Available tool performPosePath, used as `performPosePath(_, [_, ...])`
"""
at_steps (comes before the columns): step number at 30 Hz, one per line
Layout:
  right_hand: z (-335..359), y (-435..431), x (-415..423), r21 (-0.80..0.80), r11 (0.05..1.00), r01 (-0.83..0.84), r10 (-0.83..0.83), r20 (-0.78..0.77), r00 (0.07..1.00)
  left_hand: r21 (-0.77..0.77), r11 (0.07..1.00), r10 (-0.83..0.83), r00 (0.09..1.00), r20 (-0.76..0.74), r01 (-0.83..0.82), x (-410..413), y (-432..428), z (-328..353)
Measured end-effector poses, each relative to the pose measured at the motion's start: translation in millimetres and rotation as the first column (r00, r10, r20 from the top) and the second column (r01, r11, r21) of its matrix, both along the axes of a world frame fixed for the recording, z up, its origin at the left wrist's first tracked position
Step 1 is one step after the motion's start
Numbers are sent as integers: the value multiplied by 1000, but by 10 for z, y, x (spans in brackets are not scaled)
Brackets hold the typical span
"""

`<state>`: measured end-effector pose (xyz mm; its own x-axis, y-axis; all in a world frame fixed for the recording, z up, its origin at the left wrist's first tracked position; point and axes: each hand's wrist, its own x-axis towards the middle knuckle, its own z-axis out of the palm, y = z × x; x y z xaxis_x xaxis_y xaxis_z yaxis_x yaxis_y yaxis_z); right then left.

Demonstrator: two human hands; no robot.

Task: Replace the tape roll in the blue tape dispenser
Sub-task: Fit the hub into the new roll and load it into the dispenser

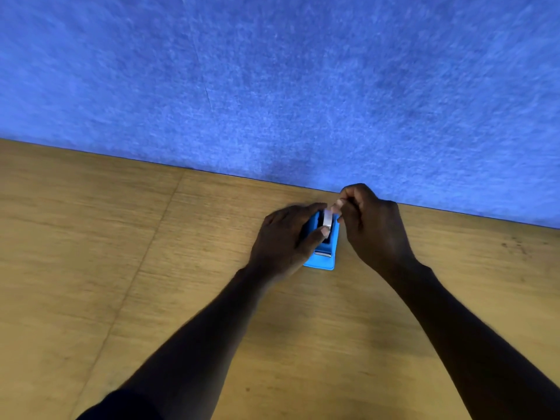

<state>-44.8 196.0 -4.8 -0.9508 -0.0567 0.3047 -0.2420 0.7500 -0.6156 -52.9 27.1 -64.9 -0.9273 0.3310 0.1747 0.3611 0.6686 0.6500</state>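
Note:
A blue tape dispenser [328, 256] stands on the wooden table near the blue wall, its metal cutter end pointing toward me. A whitish tape roll [327, 219] sits upright in its cradle. My left hand [285, 237] wraps the dispenser's left side, thumb resting against the roll's near edge. My right hand [371, 225] is at the dispenser's far right, thumb and fingers pinched on the roll's top far edge. The dispenser's left wall and far end are hidden by my hands.
The wooden table [151, 268] stretches left and right, with a seam line running diagonally on its left part. A blue felt wall [272, 86] rises directly behind the dispenser.

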Motion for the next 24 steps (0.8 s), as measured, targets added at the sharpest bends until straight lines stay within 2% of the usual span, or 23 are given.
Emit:
performPosePath(8, [-178, -72, 538, 81, 993, -86, 101, -198, 975, 172, 985, 14, 1000, -1, -13, 0, -22, -21])
performPosePath(24, [-459, -133, 712, 242, 966, -87, 150, -253, 956, 112, 994, 12, 1000, 4, -12, 23, -12, 24])
